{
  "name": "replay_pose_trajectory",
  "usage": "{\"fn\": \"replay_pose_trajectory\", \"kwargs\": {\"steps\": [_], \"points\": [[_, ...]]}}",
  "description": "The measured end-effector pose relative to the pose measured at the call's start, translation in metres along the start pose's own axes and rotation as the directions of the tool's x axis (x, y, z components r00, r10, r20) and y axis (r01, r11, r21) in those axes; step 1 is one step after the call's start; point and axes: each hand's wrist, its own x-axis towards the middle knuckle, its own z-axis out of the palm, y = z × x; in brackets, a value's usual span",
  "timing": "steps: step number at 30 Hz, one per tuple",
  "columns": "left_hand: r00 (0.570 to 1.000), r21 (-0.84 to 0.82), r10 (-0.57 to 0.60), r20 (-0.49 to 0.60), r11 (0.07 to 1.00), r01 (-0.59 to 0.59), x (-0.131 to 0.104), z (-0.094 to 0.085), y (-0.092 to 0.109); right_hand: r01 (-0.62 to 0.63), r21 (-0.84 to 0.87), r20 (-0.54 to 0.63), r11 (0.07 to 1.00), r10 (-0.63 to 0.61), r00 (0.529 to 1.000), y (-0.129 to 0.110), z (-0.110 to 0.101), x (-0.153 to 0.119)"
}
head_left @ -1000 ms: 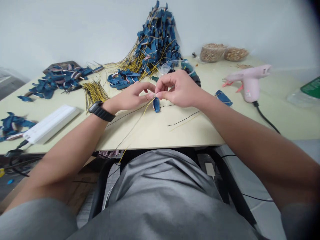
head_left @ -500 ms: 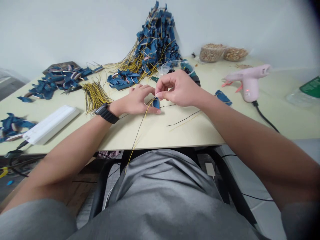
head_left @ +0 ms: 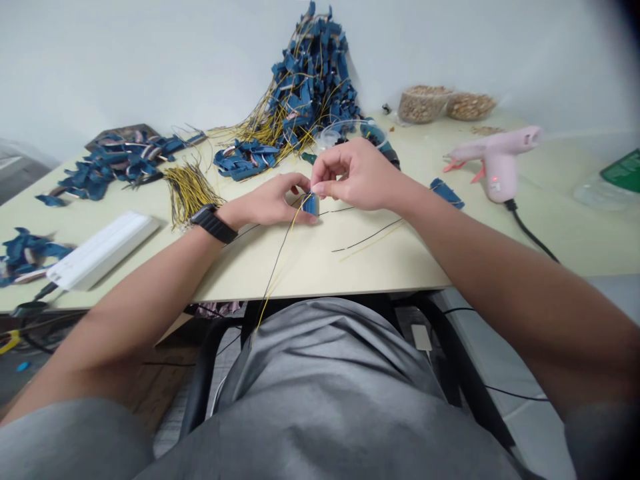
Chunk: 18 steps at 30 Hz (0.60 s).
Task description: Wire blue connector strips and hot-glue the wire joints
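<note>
My left hand [head_left: 280,199], with a black watch on its wrist, grips a small blue piece [head_left: 309,204] between thumb and fingers just above the table. My right hand [head_left: 350,177] pinches at the top end of that piece, where a thin yellow wire [head_left: 295,217] and a black wire [head_left: 278,259] meet it. Both wires trail down over the table's front edge toward my lap. What exactly sits between the right fingertips is too small to make out. Another blue piece [head_left: 447,193] lies on the table beyond my right forearm, and loose wires [head_left: 367,239] lie beneath that arm.
A tall heap of wired blue pieces [head_left: 315,80] stands at the back. A bundle of yellow and black wires [head_left: 190,190] and a white power strip [head_left: 105,250] lie left. On the right are a pink glue gun [head_left: 500,160] with its cord and tubs of small bits [head_left: 424,105].
The fingers of my left hand have drawn in closer around the small blue piece, which has shifted slightly left. My right hand stays pinched in nearly the same spot.
</note>
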Motion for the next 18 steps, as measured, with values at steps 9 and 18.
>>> {"fn": "replay_pose_trajectory", "kwargs": {"steps": [9,18], "points": [[0.993,-0.011,-0.062,-0.105,0.998,0.061,-0.004,-0.02,-0.005,-0.019,-0.079,0.055,0.997,0.024,0.998,0.007,-0.004,0.002],[0.978,-0.119,-0.064,-0.2,0.992,0.041,-0.01,-0.04,-0.019,-0.161,-0.37,-0.056,0.915,0.151,0.987,0.022,-0.008,0.007]]}}
